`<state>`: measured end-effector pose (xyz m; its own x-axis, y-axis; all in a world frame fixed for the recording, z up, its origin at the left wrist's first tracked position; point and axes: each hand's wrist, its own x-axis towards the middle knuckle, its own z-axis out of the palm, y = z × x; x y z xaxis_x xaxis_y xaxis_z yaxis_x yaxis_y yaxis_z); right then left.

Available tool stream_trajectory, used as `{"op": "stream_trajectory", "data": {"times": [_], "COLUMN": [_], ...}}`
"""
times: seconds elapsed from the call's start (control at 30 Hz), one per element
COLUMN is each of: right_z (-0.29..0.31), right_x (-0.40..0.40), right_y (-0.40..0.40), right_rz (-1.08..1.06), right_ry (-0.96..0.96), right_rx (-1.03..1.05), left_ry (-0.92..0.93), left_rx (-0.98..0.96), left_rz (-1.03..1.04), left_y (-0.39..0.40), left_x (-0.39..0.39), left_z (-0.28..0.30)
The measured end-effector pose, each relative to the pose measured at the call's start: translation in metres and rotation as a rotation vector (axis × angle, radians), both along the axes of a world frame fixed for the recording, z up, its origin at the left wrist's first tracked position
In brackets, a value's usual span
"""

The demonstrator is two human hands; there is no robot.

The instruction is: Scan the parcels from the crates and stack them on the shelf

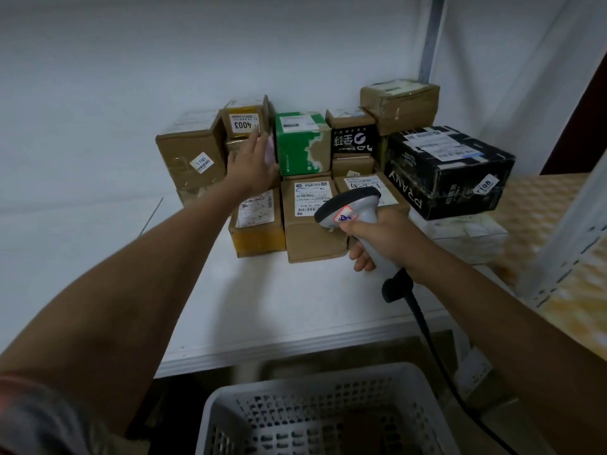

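Well along: roughly eleven parcels [307, 142] stacked at back of white shelf [262, 307]. Left hand [256, 165] flat, fingers straight, pressing small pale parcel [270, 149] into the gap beside green box [300, 144]. Right hand [384, 238] clenched round one scanner [348, 208]. One crate [325, 412] below, contents unclear.

Plain white wall [98, 77] behind; grey metal upright [432, 37] rises in front of it, right of centre. Right of that upright, dark doorway edge [578, 119], yellowish patterned floor [542, 205].
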<state>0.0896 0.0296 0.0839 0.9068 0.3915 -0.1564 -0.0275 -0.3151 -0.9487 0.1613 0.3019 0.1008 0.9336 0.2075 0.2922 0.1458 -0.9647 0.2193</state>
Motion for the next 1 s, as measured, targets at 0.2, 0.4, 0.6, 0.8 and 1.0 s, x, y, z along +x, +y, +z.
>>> {"op": "stream_trajectory", "data": {"times": [0.2,0.4,0.6,0.8,1.0], "right_z": [0.004,-0.024,-0.086,-0.153,-0.209], "right_x": [-0.037,-0.090,-0.132,-0.139,-0.128], "right_y": [-0.018,-0.061,-0.093,-0.114,-0.147], "right_rz": [0.058,0.120,0.142,0.045,-0.142], "right_ry": [-0.042,0.020,0.161,0.429,0.562], "right_rx": [-0.084,-0.246,-0.328,-0.384,-0.367], "left_ry": [-0.251,-0.388,-0.256,0.469,0.927], "left_rx": [-0.145,-0.272,-0.542,-0.748,-0.951], "left_rz": [-0.181,-0.283,-0.243,-0.045,0.061], "left_y": [-0.039,-0.102,-0.162,-0.212,-0.265], "left_x": [-0.093,-0.212,-0.286,-0.308,-0.296], "left_z": [-0.002,-0.053,-0.173,-0.307,-0.384]}}
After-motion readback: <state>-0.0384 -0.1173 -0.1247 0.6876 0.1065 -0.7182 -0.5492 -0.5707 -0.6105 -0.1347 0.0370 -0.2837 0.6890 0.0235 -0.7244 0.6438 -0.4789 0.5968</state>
